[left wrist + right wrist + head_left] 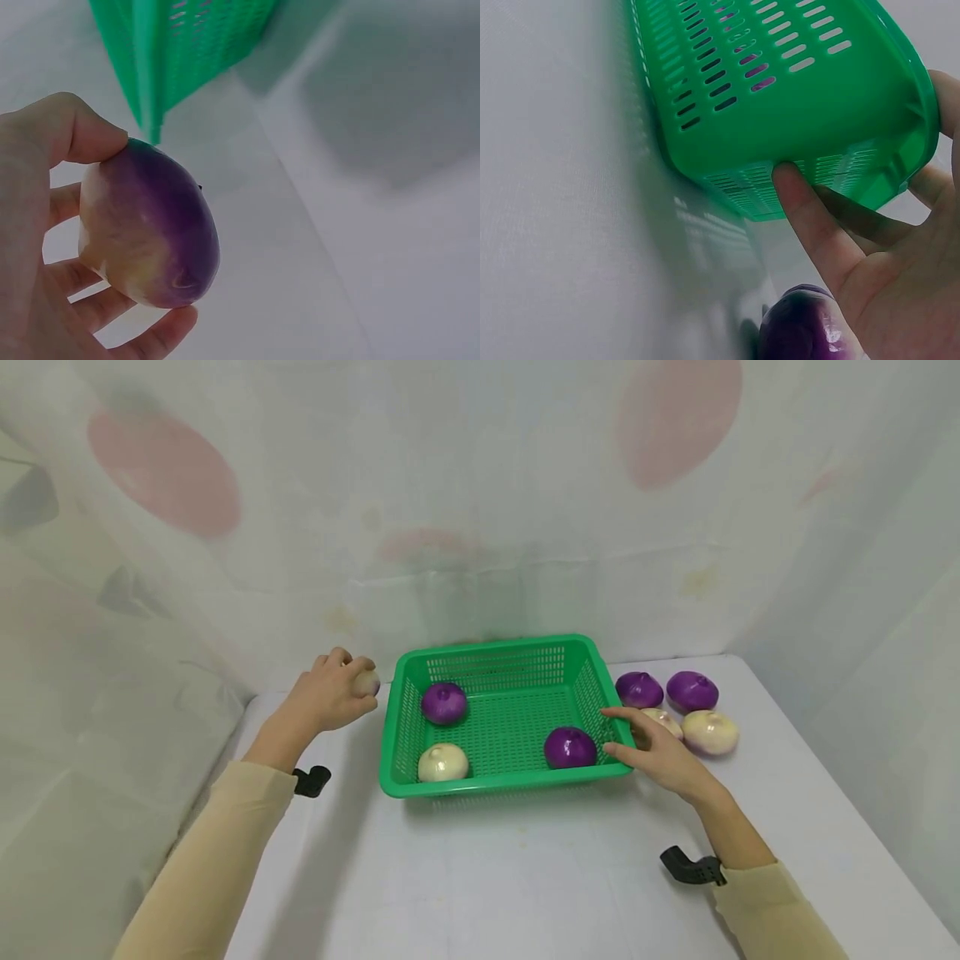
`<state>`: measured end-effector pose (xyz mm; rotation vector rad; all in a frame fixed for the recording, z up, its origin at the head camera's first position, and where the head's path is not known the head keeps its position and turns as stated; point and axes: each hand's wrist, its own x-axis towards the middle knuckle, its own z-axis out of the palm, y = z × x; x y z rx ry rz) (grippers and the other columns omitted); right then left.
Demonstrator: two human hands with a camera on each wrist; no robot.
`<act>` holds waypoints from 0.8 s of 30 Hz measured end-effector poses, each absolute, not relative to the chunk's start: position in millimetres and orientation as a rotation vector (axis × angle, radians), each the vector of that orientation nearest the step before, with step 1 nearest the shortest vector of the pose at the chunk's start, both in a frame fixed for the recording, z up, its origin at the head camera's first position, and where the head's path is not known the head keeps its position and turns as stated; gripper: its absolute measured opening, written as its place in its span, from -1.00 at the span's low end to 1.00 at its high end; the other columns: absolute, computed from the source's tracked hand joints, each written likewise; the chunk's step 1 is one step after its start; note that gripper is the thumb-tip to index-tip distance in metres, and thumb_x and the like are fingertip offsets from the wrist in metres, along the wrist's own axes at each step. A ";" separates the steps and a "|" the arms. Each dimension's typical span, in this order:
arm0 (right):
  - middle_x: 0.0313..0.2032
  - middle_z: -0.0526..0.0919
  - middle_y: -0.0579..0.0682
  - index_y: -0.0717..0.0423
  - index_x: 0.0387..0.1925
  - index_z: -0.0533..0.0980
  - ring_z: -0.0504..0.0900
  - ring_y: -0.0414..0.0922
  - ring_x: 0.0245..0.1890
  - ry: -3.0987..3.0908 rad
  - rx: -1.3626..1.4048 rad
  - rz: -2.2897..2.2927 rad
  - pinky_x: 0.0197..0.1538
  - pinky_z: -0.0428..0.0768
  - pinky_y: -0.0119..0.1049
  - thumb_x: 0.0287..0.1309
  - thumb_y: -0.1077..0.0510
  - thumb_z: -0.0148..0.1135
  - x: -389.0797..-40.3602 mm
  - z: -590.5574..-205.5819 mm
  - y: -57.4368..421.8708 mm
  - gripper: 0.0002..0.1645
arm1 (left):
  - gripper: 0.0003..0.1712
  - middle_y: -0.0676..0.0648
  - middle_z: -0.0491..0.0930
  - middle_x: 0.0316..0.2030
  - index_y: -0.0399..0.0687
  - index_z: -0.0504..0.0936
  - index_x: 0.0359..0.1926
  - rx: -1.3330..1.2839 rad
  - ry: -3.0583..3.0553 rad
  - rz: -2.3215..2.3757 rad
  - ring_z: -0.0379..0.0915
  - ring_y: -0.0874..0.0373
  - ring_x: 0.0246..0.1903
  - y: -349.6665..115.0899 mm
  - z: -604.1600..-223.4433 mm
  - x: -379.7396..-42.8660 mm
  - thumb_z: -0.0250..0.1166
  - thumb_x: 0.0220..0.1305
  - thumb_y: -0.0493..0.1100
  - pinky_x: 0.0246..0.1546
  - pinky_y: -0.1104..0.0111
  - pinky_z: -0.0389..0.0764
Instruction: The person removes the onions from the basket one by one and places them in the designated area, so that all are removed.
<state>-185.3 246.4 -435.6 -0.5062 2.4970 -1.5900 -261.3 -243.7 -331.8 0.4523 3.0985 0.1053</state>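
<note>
My left hand (327, 692) holds a glossy purple-and-white onion (150, 225) just left of the green basket (480, 787). In the left wrist view, thumb and fingers curve round its pale side, and the purple side faces away. At the basket's right end, my right hand (663, 760) grips the rim, with a finger (810, 217) against the outer wall in the right wrist view. Inside the basket are a purple onion (444, 703) at the back left, a white onion (442, 763) at the front left and another purple onion (570, 748) at the front right.
Right of the basket lie two purple onions, one (639, 690) nearer it and one (692, 691) farther out. In front of them are two white onions, one (711, 732) in full view and one (663, 721) partly behind my right hand. Printed cloth hangs behind the white table (480, 877).
</note>
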 end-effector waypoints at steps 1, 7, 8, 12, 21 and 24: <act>0.36 0.20 -0.01 -0.13 0.33 0.27 0.11 0.08 0.38 2.499 -0.506 -1.591 0.30 0.12 0.21 0.23 -0.05 0.23 -185.3 -435.2 246.3 -0.34 | -0.41 -0.28 0.25 0.12 0.02 0.37 0.22 0.438 3.100 0.113 0.23 -0.27 0.01 -245.4 -335.2 -262.2 0.13 0.16 0.05 -0.25 -0.13 0.41; 0.36 0.19 -0.01 -0.14 0.33 0.27 0.10 0.07 0.38 2.501 -0.509 -1.596 0.30 0.11 0.22 0.23 -0.05 0.23 -185.0 -434.4 246.1 -0.34 | -0.41 -0.29 0.25 0.10 0.03 0.38 0.22 0.364 3.109 0.158 0.24 -0.26 -0.04 -252.3 -355.4 -268.1 0.15 0.15 0.06 -0.33 -0.06 0.41; 0.36 0.19 -0.01 -0.14 0.33 0.27 0.10 0.08 0.38 2.500 -0.509 -1.596 0.30 0.11 0.22 0.23 -0.05 0.23 -184.9 -434.5 246.1 -0.34 | -0.41 -0.29 0.25 0.10 0.04 0.38 0.21 0.357 3.109 0.162 0.24 -0.25 -0.05 -253.1 -358.9 -269.0 0.16 0.15 0.06 -0.34 -0.05 0.41; 0.37 0.19 0.01 -0.16 0.33 0.26 0.10 0.09 0.38 2.502 -0.504 -1.589 0.29 0.11 0.23 0.23 -0.06 0.23 -185.1 -435.7 246.3 -0.34 | -0.40 -0.30 0.24 0.09 0.03 0.37 0.20 0.352 3.104 0.182 0.24 -0.25 -0.06 -255.1 -372.6 -270.9 0.18 0.12 0.05 -0.34 -0.05 0.42; 0.37 0.19 -0.02 -0.16 0.33 0.26 0.07 0.10 0.40 2.507 -0.503 -1.582 0.30 0.08 0.22 0.23 -0.06 0.23 -186.0 -437.4 246.7 -0.34 | -0.37 -0.32 0.23 0.10 0.00 0.35 0.23 0.369 3.078 0.201 0.22 -0.30 0.00 -258.5 -395.6 -272.5 0.24 0.17 0.08 -0.23 -0.15 0.46; 0.37 0.19 -0.03 -0.17 0.33 0.27 0.07 0.10 0.40 2.507 -0.503 -1.582 0.31 0.08 0.22 0.23 -0.06 0.23 -186.7 -438.1 246.9 -0.34 | -0.35 -0.31 0.24 0.11 -0.01 0.35 0.24 0.342 3.059 0.221 0.20 -0.31 0.03 -258.1 -401.0 -272.9 0.23 0.18 0.12 -0.19 -0.17 0.45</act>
